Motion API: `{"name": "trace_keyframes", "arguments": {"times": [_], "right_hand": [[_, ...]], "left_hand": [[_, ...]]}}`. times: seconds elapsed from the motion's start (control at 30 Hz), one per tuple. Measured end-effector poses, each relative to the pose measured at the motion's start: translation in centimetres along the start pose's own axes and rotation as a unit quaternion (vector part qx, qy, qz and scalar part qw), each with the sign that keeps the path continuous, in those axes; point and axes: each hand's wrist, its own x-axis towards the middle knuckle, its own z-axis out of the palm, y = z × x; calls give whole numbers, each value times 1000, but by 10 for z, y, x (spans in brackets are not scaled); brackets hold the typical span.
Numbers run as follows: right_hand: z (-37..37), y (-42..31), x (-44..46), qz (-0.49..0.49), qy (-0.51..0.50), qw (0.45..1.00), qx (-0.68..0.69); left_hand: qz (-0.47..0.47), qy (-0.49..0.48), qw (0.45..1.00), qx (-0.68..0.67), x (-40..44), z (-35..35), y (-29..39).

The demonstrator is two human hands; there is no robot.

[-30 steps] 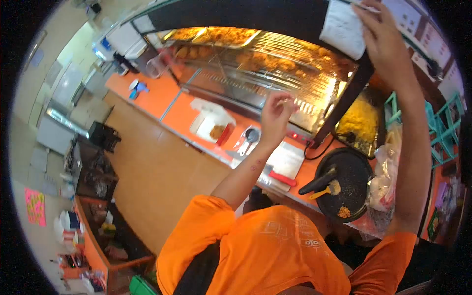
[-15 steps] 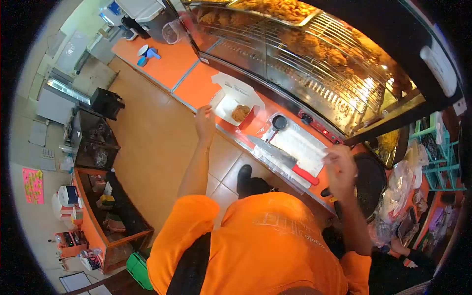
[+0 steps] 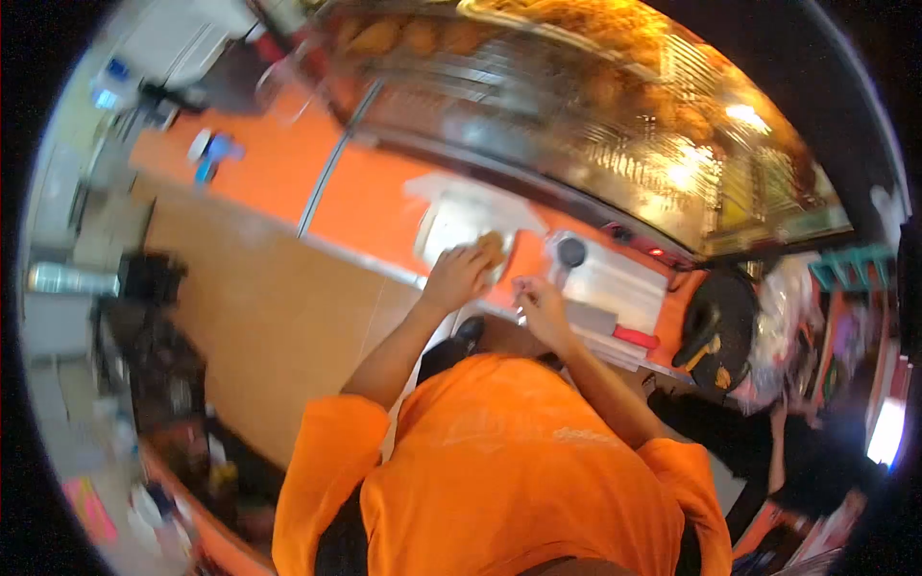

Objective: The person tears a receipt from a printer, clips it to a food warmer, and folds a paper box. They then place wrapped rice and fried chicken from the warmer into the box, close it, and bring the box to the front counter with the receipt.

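My left hand (image 3: 459,277) reaches over the near side of an open white box (image 3: 437,228) on the orange counter. Its fingers are apart and at the edge of a piece of fried chicken (image 3: 493,248) in the box; blur hides whether they touch it. Just right of the box, my right hand (image 3: 540,305) has its fingers drawn together. Whether anything small is in them I cannot make out. Beyond that hand, a dark round-headed scoop (image 3: 570,252) lies on a pale tray (image 3: 624,288), near a red-handled cleaver (image 3: 634,336).
A lit glass cabinet (image 3: 615,144) with fried food on racks runs behind the counter (image 3: 365,202). A black pan (image 3: 718,322) and plastic bags (image 3: 783,317) are at the right. Another person's dark-sleeved arm (image 3: 776,451) is at lower right. Blue items (image 3: 219,149) stand at far left.
My left hand has moved from beside the box to over it. My right hand has come left from near the pan to beside the box. The view has shifted and blurred.
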Motion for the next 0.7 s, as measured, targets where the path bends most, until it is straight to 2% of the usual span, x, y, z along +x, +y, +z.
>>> {"name": "trace_keyframes", "arguments": {"times": [0.03,0.07,0.1,0.13,0.17,0.2,0.23,0.27,0.3,0.33,0.4,0.43,0.5,0.53,0.6,0.7], "right_hand": [[-11,-12,5,-23,33,999,3],[-22,-4,10,-99,108,989,3],[-50,-17,16,-89,159,980,83],[-75,-34,15,-83,196,962,172],[-113,-51,20,-180,284,924,183],[-155,-72,22,-271,353,874,193],[-190,-115,12,-336,348,780,398],[-225,-149,2,-344,456,779,260],[-260,-171,-4,-349,506,767,183],[-287,-193,-12,-340,537,757,149],[-330,-231,-7,-423,594,671,132],[-343,-245,-10,-426,601,663,136],[-365,-264,-15,-386,501,730,258],[-375,-264,-16,-390,504,725,262],[-391,-261,-17,-361,472,763,254],[-392,-250,-20,-368,444,776,255]], "left_hand": [[28,1,1000,-6,9,-2,-1],[131,63,989,-20,15,-23,10],[109,32,993,-38,15,-5,-6],[123,66,989,-52,12,-18,-1],[102,63,992,-44,10,-25,1],[90,89,987,-101,10,-42,11],[97,88,986,-103,8,-49,13],[97,86,986,-103,4,-56,12],[103,82,985,-111,3,-64,12],[109,82,983,-121,7,-70,12],[140,77,981,-114,17,-87,16],[155,82,977,-117,24,-96,20],[198,115,967,-114,45,-122,39],[204,115,966,-108,58,-133,49],[257,154,943,-147,84,-156,68],[277,193,929,-151,111,-190,111]]}}
